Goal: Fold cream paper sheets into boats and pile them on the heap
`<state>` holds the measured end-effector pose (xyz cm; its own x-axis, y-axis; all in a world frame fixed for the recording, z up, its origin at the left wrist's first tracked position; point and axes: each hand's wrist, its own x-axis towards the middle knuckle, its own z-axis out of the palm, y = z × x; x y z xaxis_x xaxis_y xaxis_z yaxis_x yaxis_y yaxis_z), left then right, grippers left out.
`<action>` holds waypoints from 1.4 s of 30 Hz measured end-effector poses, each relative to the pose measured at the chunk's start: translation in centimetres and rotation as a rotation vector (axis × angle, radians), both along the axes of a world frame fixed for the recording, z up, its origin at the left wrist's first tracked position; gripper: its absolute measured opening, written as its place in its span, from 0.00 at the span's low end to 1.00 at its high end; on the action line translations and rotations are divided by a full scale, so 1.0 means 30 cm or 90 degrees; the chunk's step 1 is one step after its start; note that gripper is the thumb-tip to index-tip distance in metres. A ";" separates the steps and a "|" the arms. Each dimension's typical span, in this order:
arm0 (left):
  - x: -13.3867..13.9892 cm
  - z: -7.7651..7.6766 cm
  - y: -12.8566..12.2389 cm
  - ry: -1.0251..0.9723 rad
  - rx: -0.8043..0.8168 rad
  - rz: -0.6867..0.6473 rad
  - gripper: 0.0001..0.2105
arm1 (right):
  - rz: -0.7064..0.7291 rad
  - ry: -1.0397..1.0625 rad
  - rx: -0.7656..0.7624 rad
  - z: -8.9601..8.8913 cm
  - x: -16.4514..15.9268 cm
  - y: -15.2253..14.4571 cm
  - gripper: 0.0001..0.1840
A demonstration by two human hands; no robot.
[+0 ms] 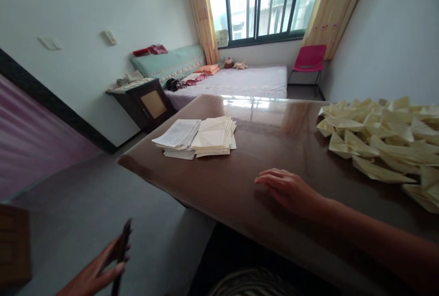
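At the lower left, my left hand (103, 264) grips a dark phone (122, 250), seen edge-on, out past the table's near edge and above the floor. My right hand (284, 188) is over the brown table (260, 145), palm down, its fingers loosely stretched with nothing in them. Left of that hand lies a stack of cream paper sheets (212, 133), and touching it is a stack of printed white sheets (179, 132). A large heap of folded cream paper shapes (380, 136) covers the right side of the table.
Beyond the table stands a bed (254, 78) with toys and cloths on it. A dark bedside cabinet (147, 101) is at the left, a pink chair (309, 59) at the far right. A brown wooden piece (14, 245) stands on the lower-left floor.
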<state>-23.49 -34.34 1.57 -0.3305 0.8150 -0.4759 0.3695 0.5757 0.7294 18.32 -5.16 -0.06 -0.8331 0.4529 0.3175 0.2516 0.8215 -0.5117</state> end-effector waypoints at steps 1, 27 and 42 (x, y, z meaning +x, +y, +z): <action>0.026 0.022 0.078 -0.051 0.003 -0.025 0.35 | -0.001 0.019 -0.069 0.018 -0.018 -0.010 0.15; 0.884 0.041 1.219 -0.586 0.176 -0.241 0.28 | -0.320 0.497 -0.635 0.168 0.074 0.361 0.25; 0.856 -0.080 1.346 -0.989 -0.070 -0.372 0.33 | -0.353 0.506 -0.594 0.065 0.043 0.449 0.30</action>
<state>2.18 6.05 -0.83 0.7992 0.5932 -0.0968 -0.4528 0.7001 0.5520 19.60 8.32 1.88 -0.2064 0.9783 0.0160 -0.1886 -0.0238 -0.9818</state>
